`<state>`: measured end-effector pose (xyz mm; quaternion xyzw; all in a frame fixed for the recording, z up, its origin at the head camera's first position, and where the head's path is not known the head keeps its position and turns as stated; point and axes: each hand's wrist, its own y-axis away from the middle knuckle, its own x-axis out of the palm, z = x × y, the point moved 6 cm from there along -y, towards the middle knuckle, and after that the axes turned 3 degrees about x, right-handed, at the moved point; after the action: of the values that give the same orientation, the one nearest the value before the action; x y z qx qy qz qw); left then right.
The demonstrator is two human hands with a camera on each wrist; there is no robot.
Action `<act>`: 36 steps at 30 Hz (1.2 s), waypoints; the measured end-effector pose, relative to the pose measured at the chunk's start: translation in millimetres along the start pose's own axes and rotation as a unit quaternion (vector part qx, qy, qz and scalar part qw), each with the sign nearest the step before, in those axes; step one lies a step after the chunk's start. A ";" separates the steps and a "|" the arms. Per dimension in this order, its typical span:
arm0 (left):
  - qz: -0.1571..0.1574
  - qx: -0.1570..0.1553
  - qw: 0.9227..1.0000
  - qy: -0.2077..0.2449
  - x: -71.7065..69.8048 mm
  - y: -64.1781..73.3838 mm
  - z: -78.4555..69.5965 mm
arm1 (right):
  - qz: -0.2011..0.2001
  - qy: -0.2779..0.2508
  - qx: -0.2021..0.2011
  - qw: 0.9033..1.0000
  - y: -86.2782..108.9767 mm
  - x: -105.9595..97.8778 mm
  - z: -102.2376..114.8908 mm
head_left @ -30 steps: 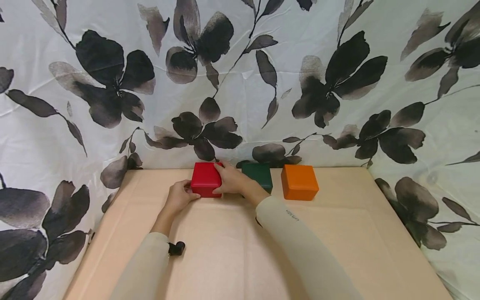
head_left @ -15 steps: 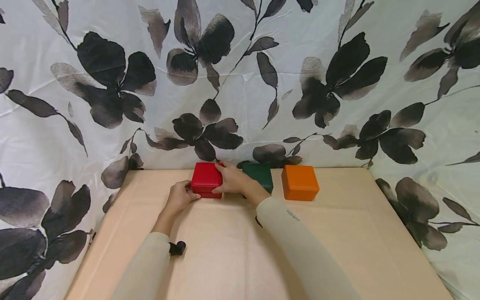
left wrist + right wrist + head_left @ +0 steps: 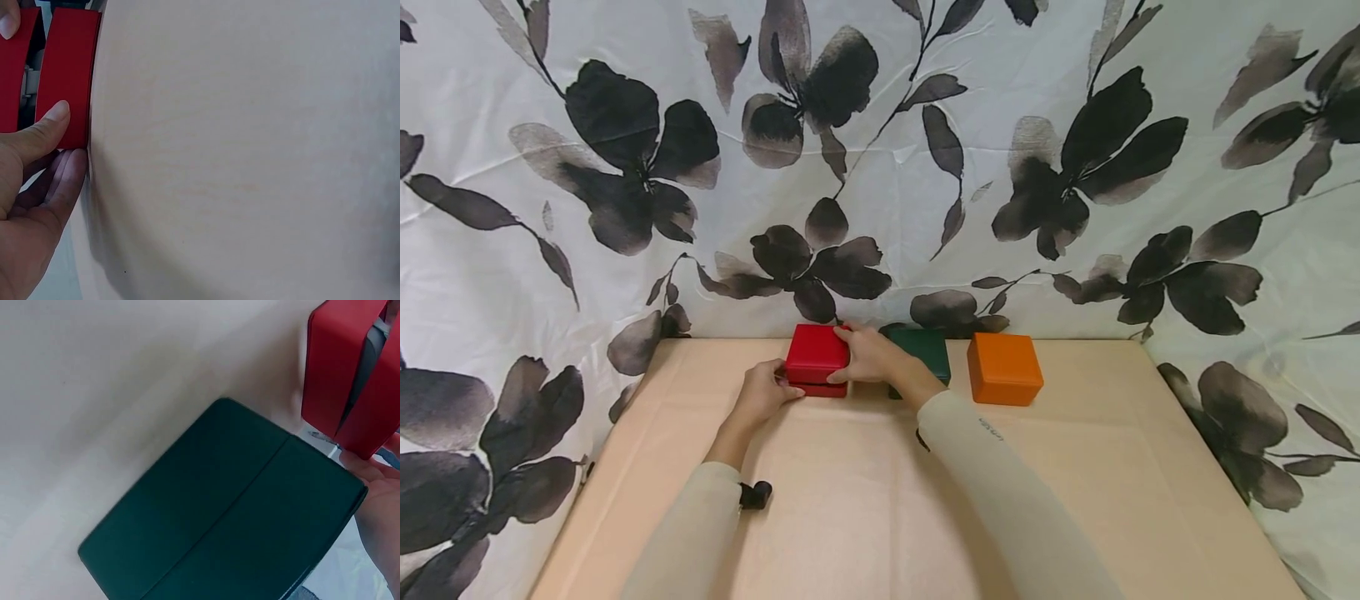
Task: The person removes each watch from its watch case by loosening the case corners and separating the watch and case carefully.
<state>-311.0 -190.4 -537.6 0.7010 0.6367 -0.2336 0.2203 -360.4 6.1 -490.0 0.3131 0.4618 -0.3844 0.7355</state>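
A red hinged box [image 3: 816, 354] stands near the back of the table, between both hands. My left hand [image 3: 765, 390] grips its lower part at the left, thumb on the front face in the left wrist view, where the base [image 3: 65, 75] shows. Across the right side, my right hand [image 3: 872, 357] holds the lid [image 3: 14, 75] between thumb and fingers. The lid is tilted up a little, and a pale hinge [image 3: 30, 81] shows in the dark gap. What lies inside is hidden.
Just right of the red box stands a green box [image 3: 219, 506], partly behind the right hand in the head view. An orange box [image 3: 1005, 369] sits farther right. A floral cloth [image 3: 940, 183] hangs behind the table [image 3: 820, 500].
The red box's lid has lifted slightly from its base, and a dark gap now shows along the front. Both hands keep almost the same place; the whole head view shifts slightly.
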 end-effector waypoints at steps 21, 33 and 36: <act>-0.004 0.027 0.999 -0.029 -2.6 -3.0 -2.4 | 0.040 -0.051 -0.005 0.998 -9.3 -13.7 -2.1; 0.003 0.036 0.998 -0.051 -4.1 0.7 -2.5 | 0.074 -0.115 0.054 0.989 -8.3 -14.8 -3.1; 0.005 0.038 0.998 -0.055 -4.7 1.1 -3.6 | 0.077 -0.126 0.058 0.987 -7.7 -16.3 -2.7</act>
<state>-310.1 -192.0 -531.8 0.6981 0.6107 -0.2951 0.2291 -372.7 8.8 -476.9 0.3385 0.3170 -0.3893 0.7958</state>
